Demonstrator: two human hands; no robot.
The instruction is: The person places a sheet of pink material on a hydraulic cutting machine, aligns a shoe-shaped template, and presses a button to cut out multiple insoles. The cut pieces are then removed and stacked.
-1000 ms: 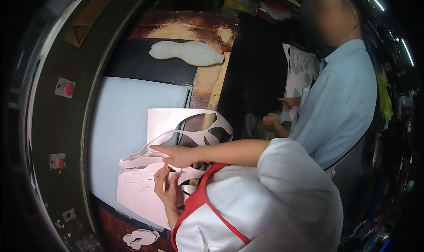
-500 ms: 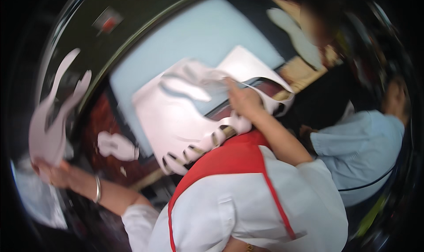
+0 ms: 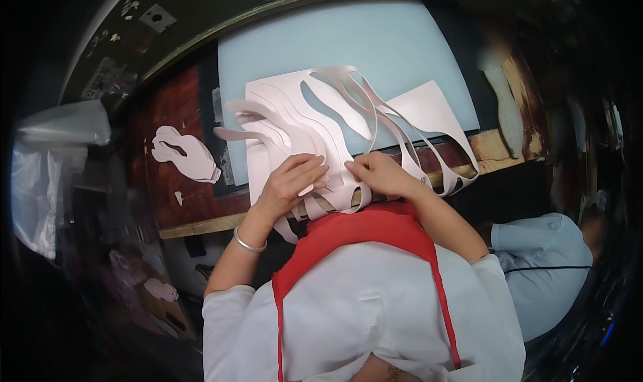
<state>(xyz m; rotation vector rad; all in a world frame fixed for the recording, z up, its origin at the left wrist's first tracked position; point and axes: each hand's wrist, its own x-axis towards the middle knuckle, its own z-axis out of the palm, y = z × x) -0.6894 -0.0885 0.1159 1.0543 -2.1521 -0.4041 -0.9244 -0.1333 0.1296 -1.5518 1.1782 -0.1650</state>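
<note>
On my feed, a clear plastic bag (image 3: 50, 174) hangs at the far left, pale and crumpled. Up on the dark curved frame (image 3: 221, 14) sit a small grey square plate (image 3: 158, 18) and a worn sticker (image 3: 107, 81) with print too blurred to make out. The desk (image 3: 177, 201) is scuffed red-brown wood with a pale front edge; a light blue mat (image 3: 375, 40) covers its middle.

On the mat lies the pale pink cut-out sheet (image 3: 281, 107), its leftover strips looping toward the desk's near edge. My left hand (image 3: 289, 184) presses on the sheet's lower part, fingers curled down on it. My right hand (image 3: 378, 174) is just beside it, fingers pinching a strip. A loose pink cut piece (image 3: 184, 156) rests on the wood to the left. Another person's blue sleeve (image 3: 542, 248) shows lower right.
</note>
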